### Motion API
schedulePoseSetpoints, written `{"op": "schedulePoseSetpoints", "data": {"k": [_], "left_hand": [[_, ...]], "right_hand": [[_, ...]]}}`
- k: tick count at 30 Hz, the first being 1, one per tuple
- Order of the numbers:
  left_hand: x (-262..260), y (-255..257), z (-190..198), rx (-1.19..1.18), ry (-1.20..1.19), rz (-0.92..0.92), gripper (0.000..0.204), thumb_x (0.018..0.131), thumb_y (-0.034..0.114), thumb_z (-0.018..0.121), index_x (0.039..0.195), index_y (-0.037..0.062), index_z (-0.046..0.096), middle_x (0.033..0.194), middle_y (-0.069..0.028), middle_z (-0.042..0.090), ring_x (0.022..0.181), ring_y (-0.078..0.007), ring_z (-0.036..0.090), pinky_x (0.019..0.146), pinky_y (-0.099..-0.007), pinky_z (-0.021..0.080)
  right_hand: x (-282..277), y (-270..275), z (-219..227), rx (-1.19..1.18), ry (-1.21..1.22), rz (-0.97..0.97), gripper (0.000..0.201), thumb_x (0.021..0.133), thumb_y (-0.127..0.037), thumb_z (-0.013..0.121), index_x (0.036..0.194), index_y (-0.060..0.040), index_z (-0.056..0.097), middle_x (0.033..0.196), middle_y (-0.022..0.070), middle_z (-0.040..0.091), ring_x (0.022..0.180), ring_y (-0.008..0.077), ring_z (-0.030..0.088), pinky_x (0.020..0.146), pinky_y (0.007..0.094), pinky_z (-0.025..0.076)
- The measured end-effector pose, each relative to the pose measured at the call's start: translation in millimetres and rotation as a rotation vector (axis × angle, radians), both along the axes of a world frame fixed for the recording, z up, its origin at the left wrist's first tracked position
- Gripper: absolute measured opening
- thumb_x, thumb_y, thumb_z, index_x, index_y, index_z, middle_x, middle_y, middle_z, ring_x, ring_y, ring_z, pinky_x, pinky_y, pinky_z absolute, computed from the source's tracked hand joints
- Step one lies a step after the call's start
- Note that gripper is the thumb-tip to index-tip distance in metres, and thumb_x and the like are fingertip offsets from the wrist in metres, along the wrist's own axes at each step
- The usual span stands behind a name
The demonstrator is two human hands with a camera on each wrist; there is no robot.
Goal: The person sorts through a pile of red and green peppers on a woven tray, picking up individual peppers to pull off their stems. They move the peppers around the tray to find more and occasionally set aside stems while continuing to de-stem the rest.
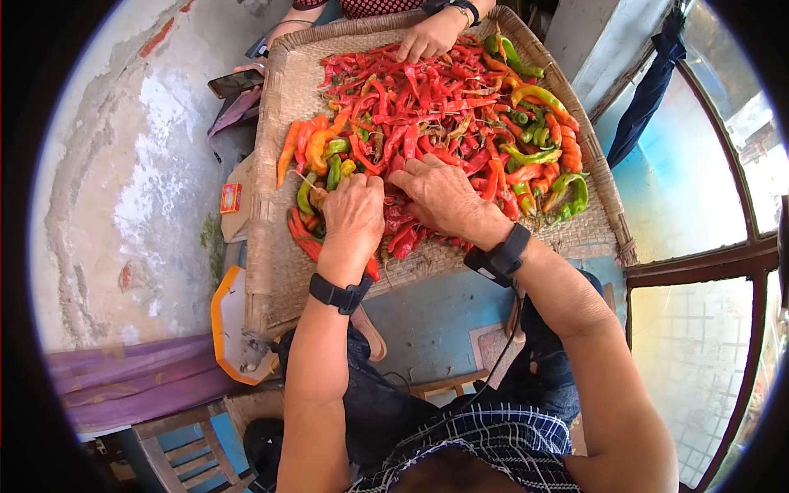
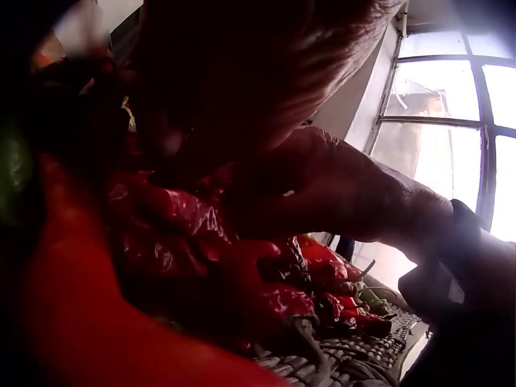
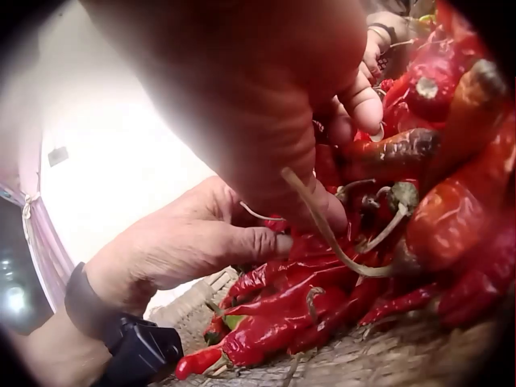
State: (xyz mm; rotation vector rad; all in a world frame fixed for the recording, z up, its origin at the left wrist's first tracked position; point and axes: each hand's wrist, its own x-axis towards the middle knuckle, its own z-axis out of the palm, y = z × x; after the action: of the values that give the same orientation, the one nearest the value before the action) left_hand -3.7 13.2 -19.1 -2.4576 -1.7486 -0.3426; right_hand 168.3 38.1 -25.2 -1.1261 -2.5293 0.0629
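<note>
Wrinkled red chili peppers (image 1: 403, 90) lie heaped on a woven tray (image 1: 261, 222). My left hand (image 1: 355, 209) bends down into the near left side of the heap. In the right wrist view, the left thumb (image 3: 262, 244) lies against a red chili pepper (image 3: 294, 270), and a thin stem shows between thumb and fingers. Close beside it, my right hand (image 1: 444, 193) reaches into the middle, its fingertips (image 3: 363, 105) bent down among red chilies. What the right fingers hold I cannot tell. Both wrists wear black bands.
Orange and green peppers (image 1: 316, 148) line the left side, more green ones (image 1: 571, 195) the right. Across the tray another person's hand (image 1: 431, 34) rests on the chilies; a phone (image 1: 236, 83) is at the far left. An orange-rimmed container (image 1: 220, 316) stands below the tray. Windows (image 1: 690, 361) flank the right.
</note>
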Motion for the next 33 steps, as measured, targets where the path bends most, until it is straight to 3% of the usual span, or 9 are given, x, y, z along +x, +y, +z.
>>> {"op": "schedulePoseSetpoints", "data": {"k": [3,6,12,18,20,23,26,31,33], "left_hand": [[10,-1,3,0.119,-0.165,-0.073,0.01,0.076,0.002,0.059,0.085,0.0017,0.055,0.082,-0.0149,0.058,0.081,-0.0332,0.06,0.069,-0.0408,0.051],[25,-4,6,0.099,-0.451,-0.122,0.015,0.078,0.004,0.061,0.092,0.0022,0.056,0.085,-0.0163,0.057,0.08,-0.0369,0.059,0.068,-0.0443,0.048],[50,-18,-1,-0.063,-0.585,-0.291,0.027,0.082,0.0,0.058,0.109,0.0002,0.055,0.1,-0.0189,0.057,0.092,-0.0367,0.058,0.078,-0.0417,0.048],[30,13,-3,0.163,-0.431,-0.109,0.029,0.084,0.002,0.056,0.113,-0.0004,0.054,0.107,-0.0203,0.056,0.099,-0.0376,0.056,0.086,-0.0422,0.047],[24,22,-8,0.16,-0.23,0.031,0.034,0.083,0.004,0.059,0.116,-0.0001,0.051,0.109,-0.0223,0.056,0.102,-0.0397,0.055,0.088,-0.0432,0.046],[25,28,-7,0.08,-0.138,0.055,0.034,0.08,0.002,0.058,0.114,0.0011,0.051,0.102,-0.0205,0.057,0.093,-0.0377,0.059,0.078,-0.0438,0.05],[26,33,-11,0.077,-0.062,0.061,0.021,0.082,0.003,0.054,0.102,0.0026,0.053,0.091,-0.0167,0.058,0.081,-0.0335,0.063,0.066,-0.0424,0.052],[35,19,-3,0.206,-0.288,-0.131,0.015,0.073,-0.004,0.058,0.085,0.0045,0.053,0.08,-0.0128,0.055,0.077,-0.0322,0.061,0.063,-0.0417,0.051],[42,10,-3,0.13,-0.392,-0.27,0.016,0.075,-0.005,0.055,0.089,0.0028,0.054,0.086,-0.0132,0.054,0.078,-0.0328,0.06,0.065,-0.0418,0.051]], "right_hand": [[5,3,3,0.059,0.025,0.02,0.031,0.069,-0.009,0.067,0.1,-0.0074,0.063,0.09,0.0079,0.06,0.086,0.0283,0.058,0.073,0.0368,0.052],[31,2,22,0.149,0.207,0.042,0.017,0.066,-0.006,0.063,0.082,-0.011,0.062,0.077,0.0068,0.056,0.08,0.0276,0.059,0.067,0.0385,0.051],[86,3,16,0.103,0.133,-0.102,0.02,0.07,-0.001,0.06,0.088,-0.0095,0.064,0.083,0.0111,0.055,0.087,0.03,0.055,0.073,0.0389,0.049],[92,-9,32,-0.077,0.36,-0.074,0.038,0.07,0.009,0.051,0.105,-0.0025,0.061,0.088,0.0169,0.054,0.086,0.0366,0.054,0.075,0.0421,0.049],[91,-5,34,-0.067,0.379,-0.096,0.033,0.074,0.009,0.054,0.105,-0.0006,0.06,0.088,0.0151,0.057,0.083,0.0316,0.059,0.073,0.0381,0.05],[90,0,32,-0.349,0.794,-0.142,0.024,0.081,-0.002,0.068,0.104,-0.0014,0.063,0.089,0.0058,0.065,0.077,0.0109,0.061,0.069,0.0264,0.051],[93,2,38,-0.689,0.958,-0.096,0.022,0.082,-0.003,0.068,0.104,-0.0016,0.064,0.088,0.0029,0.063,0.074,0.0094,0.06,0.065,0.0245,0.051],[86,5,25,-0.549,0.868,-0.165,0.02,0.085,0.003,0.059,0.105,0.0,0.064,0.091,0.006,0.06,0.072,0.0108,0.061,0.064,0.0247,0.053],[87,11,20,-0.496,0.879,-0.152,0.023,0.085,0.004,0.057,0.106,-0.0013,0.064,0.097,0.0077,0.063,0.08,0.0135,0.063,0.069,0.0256,0.053]]}}
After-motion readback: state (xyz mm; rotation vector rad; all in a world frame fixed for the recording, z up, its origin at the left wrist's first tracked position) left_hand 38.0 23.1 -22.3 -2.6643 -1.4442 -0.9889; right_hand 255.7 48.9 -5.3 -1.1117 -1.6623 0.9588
